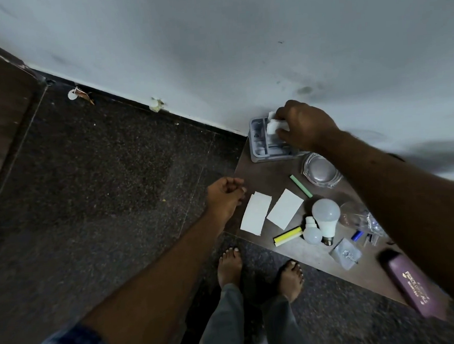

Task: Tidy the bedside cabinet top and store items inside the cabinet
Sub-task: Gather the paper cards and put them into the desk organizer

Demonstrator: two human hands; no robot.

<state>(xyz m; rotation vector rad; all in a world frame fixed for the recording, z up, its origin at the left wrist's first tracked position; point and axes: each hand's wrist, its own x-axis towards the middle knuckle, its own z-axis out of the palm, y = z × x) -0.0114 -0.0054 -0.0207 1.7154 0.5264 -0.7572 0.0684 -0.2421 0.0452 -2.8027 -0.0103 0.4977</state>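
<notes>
Right now my right hand (305, 125) reaches to about two o'clock in my view, fingers and thumb curled round a crumpled white wad (273, 126); tissue or cloth, I cannot tell which. The wad sits over the grey compartment tray (258, 146), which stands at the far corner of the brown table (263, 177), just beside the pale wall (213, 53). My left hand (226, 195) hangs by the table's nine o'clock edge, fingers loosely curled, grasping nothing I can see.

The other things spread from the tray toward five o'clock. A clear glass dish (320, 171) lies just at the tray's five o'clock, partly under my right forearm, with a pale green stick (300, 186) at the dish's eight o'clock. At the left hand's four o'clock lie the left slip (255, 213) and the right slip (285, 208), both white paper, side by side.

At the stick's six o'clock a large white bulb (326, 215) and a small white bulb (312, 231) lie touching, with a yellow-and-white block (288, 236) at the small bulb's nine o'clock. Crumpled clear plastic (361, 218) lies at the large bulb's three o'clock, near a small blue cylinder (356, 235). A clear bag of screws (345, 253) lies at the bulbs' five o'clock, and a purple case (411, 284) with gold lettering lies at the table's near end.

My left foot (229, 264) and right foot (290, 277) stand bare on the dark speckled floor (100, 166) at six o'clock.
</notes>
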